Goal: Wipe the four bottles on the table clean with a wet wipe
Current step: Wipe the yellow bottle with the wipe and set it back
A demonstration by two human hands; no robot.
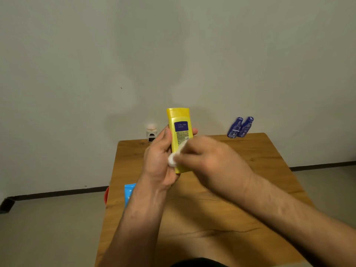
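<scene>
Tabletop (192, 218): wooden, both forearms reaching out over it, nearest to us.
Wipe pack (129, 191): blue, at the left edge of the tabletop, partly hidden behind the left forearm.
Left hand (159, 160): wrapped round the lower half of the yellow bottle, thumb on its near side, fingertips peeking out past the far edge.
Right hand (208, 160): blurred, fingers bunched on the wet wipe and pressing it to the bottle.
Wet wipe (172, 160): white wad, against the bottle's lower left side, just beside the left thumb.
Yellow bottle (180, 122): up off the tabletop, upright, printed back label facing us.
Tip for this step: I'd say long strokes towards the cap, then turn the bottle in the left hand so the covered patches get wiped too.
White jar (151, 132): far left edge, standing.
Two blue bottles (239, 127): far right corner, side by side, waiting.
</scene>
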